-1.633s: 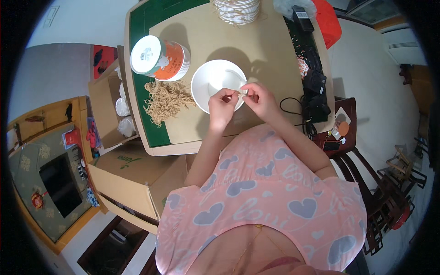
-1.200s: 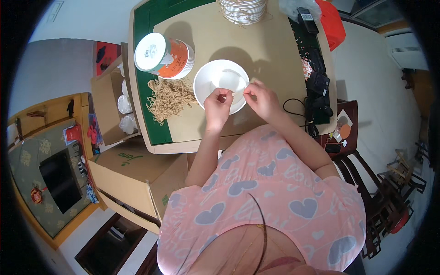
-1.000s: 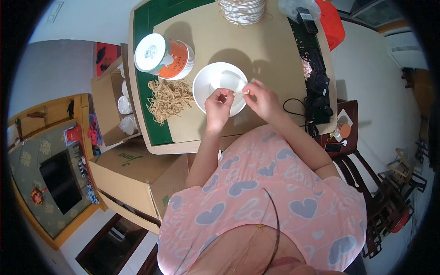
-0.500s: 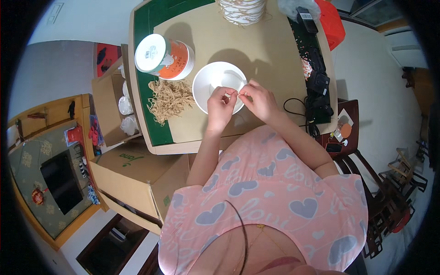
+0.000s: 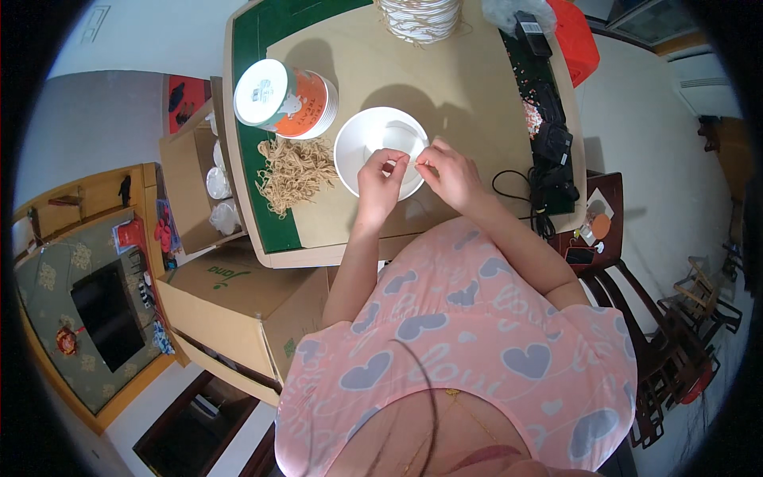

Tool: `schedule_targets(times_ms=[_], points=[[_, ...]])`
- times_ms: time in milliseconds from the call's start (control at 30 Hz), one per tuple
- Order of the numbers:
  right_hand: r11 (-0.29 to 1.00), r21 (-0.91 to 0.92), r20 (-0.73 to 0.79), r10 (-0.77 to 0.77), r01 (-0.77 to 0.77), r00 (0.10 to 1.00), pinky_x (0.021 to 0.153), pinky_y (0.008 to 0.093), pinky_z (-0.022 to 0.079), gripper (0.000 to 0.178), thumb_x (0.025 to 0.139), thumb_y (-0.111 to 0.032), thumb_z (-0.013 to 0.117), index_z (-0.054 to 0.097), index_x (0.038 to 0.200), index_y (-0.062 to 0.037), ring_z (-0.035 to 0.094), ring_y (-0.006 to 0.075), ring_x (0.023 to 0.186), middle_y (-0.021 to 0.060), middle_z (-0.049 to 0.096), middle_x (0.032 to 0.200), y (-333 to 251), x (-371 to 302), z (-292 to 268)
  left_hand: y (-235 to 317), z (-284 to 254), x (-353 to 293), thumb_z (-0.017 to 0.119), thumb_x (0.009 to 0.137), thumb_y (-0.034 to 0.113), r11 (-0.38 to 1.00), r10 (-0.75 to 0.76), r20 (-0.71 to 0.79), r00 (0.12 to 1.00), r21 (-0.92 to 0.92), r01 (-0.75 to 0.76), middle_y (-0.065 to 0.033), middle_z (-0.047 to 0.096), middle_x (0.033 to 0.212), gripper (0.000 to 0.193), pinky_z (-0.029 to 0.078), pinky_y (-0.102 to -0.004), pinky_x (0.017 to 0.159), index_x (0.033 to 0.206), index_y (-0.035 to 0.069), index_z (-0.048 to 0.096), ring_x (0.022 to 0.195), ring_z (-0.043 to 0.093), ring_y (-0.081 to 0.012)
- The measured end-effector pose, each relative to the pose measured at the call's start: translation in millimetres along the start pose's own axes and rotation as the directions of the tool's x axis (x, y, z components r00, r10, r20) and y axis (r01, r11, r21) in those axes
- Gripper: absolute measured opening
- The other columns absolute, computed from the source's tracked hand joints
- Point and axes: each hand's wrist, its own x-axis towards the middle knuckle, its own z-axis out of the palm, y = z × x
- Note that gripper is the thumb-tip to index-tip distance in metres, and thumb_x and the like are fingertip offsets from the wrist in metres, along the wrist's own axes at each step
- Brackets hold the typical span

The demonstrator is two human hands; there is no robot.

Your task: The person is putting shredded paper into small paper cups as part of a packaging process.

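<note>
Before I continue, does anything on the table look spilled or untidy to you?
Yes: small white and pinkish bits lie scattered along the right side of the table, beside the black devices; strewn loose, they look spilled. They are too small to identify.

And we're in a home, by every sign a living room: over on the left, a dark flat screen (image 5: pixel 110 316) sits against a flower-patterned panel (image 5: pixel 54 274) with a wooden surround, a red ornament (image 5: pixel 67 341) beside it. Across to the right, dark wooden chairs (image 5: pixel 675 342)! Yet there's handiwork here too: twine (image 5: pixel 294 176) heaped on the table (image 5: pixel 350 67), big cardboard boxes (image 5: pixel 230 282) alongside.
</note>
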Motion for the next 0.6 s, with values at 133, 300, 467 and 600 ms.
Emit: schedule_targets(times_ms=[133, 300, 467, 600], points=[[1.0, 0.001, -0.014, -0.009, 0.009, 1.0, 0.057, 0.037, 0.047, 0.011, 0.078, -0.01, 0.066, 0.056, 0.081, -0.0069, 0.059, 0.0278, 0.066, 0.0077, 0.055, 0.078, 1.6, -0.2, 0.4, 9.4, 2.7, 0.2, 0.062, 0.084, 0.008, 0.993, 0.065, -0.06, 0.996, 0.102, -0.059, -0.0094, 0.061, 0.079, 0.009, 0.045, -0.029, 0.058, 0.086, -0.001, 0.061, 0.063, 0.055, -0.016], [0.999, 0.034, 0.021, 0.034, -0.035, 0.999, 0.061, 0.0419, 0.048, 0.009, 0.079, -0.014, 0.063, 0.057, 0.079, -0.0077, 0.059, 0.0299, 0.075, 0.0079, 0.055, 0.081, 1.3, -0.1, 2.0, 7.4, 5.8, -1.5, 0.062, 0.085, 0.01, 0.964, 0.16, -0.162, 0.974, 0.236, -0.119, -0.012, 0.06, 0.079, 0.012, 0.045, -0.0307, 0.058, 0.087, -0.002, 0.059, 0.062, 0.055, -0.0175], [0.998, 0.06, -0.006, 0.032, -0.032, 0.999, 0.061, 0.0413, 0.048, 0.009, 0.078, -0.013, 0.064, 0.057, 0.079, -0.0078, 0.059, 0.0299, 0.074, 0.0081, 0.055, 0.081, 4.5, -1.6, 2.7, 13.7, 0.5, 0.9, 0.062, 0.084, 0.008, 0.999, -0.015, -0.026, 1.0, 0.041, 0.016, -0.0116, 0.064, 0.082, 0.016, 0.045, -0.0299, 0.056, 0.097, -0.001, 0.062, 0.058, 0.055, -0.0167], [0.999, 0.046, -0.052, -0.021, 0.023, 0.998, 0.057, 0.0356, 0.046, 0.009, 0.079, -0.01, 0.065, 0.058, 0.081, -0.0067, 0.059, 0.0279, 0.065, 0.0087, 0.055, 0.079, 4.2, -1.6, 3.6, 12.7, -3.6, -2.9, 0.062, 0.083, 0.007, 0.991, 0.031, 0.15, 0.988, 0.124, -0.05, -0.0116, 0.067, 0.082, 0.017, 0.045, -0.0291, 0.056, 0.099, 0.001, 0.066, 0.056, 0.055, -0.0159]])
